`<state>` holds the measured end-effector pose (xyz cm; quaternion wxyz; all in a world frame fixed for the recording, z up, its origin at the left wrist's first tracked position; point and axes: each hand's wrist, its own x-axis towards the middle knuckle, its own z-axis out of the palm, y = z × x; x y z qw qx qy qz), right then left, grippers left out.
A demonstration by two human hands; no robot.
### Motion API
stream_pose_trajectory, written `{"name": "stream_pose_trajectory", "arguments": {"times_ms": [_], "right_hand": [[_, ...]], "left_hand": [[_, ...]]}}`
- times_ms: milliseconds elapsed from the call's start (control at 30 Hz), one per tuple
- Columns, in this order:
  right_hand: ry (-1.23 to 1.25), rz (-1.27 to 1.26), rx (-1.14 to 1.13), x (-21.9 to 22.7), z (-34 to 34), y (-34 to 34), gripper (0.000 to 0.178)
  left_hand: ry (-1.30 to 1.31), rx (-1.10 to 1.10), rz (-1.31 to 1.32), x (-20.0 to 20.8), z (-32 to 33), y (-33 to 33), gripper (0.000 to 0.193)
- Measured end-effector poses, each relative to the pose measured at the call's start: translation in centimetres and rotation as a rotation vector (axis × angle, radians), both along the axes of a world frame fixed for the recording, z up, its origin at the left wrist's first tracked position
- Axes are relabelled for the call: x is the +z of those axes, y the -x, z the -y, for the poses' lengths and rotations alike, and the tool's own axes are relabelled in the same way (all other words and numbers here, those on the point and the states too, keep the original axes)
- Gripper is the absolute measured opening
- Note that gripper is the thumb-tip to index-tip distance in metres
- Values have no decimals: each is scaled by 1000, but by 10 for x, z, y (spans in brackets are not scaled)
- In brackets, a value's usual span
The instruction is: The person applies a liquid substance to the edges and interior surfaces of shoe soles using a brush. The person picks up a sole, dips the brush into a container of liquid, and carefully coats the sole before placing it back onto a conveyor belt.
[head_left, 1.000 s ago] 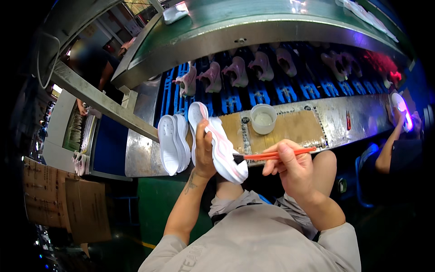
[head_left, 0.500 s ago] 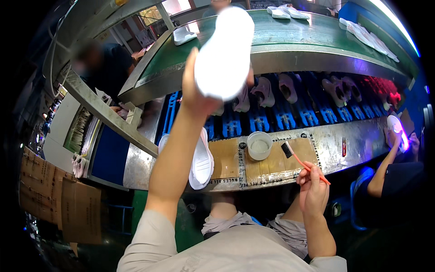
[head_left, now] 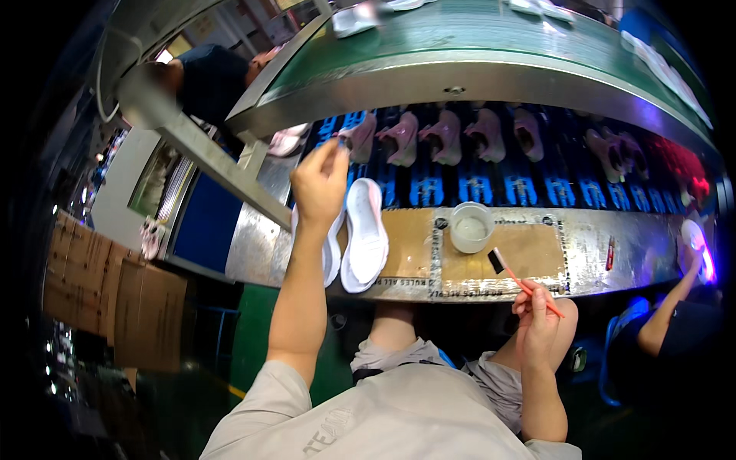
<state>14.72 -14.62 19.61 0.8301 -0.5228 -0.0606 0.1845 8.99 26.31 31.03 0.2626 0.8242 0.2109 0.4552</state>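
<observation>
My left hand is raised over the left of the bench, fingers curled together at the nearest pink shoe upper on the blue rack. Whether the fingertips grip that upper or something small, I cannot make out. Under and beside my left forearm lie two white shoe soles, one partly covered; the fully visible sole has a pinkish edge. My right hand is closed around the orange handle of a small brush. Its black bristles point up and left, below a clear tub with pale contents.
Pink shoe uppers stand in a row on the blue rack beneath a green conveyor carrying white soles. Cardboard covers part of the metal bench. A red-and-black tool lies to the right. Other people work at both sides.
The white sole held up by my left hand is out of that hand. My left hand has come down to the pink uppers. My right hand still holds the brush; the view has tilted and shifted.
</observation>
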Motion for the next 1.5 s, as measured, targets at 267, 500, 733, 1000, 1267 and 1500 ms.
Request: {"name": "stream_pose_trajectory", "arguments": {"times_ms": [267, 500, 733, 1000, 1267, 1500], "right_hand": [[371, 385, 79, 21, -28, -37, 25], [782, 678, 229, 63, -82, -71, 21], [956, 714, 285, 56, -97, -89, 20], [571, 736, 94, 45, -89, -85, 20], [727, 638, 152, 31, -79, -90, 23], [252, 528, 651, 84, -78, -66, 21]], "left_hand": [[280, 537, -840, -109, -40, 135, 79], [148, 616, -622, -152, -61, 157, 74], [767, 216, -205, -99, -43, 173, 65], [1608, -790, 504, -84, 66, 163, 96], [1682, -1030, 245, -99, 101, 145, 91], [2130, -1198, 177, -82, 113, 144, 100]]}}
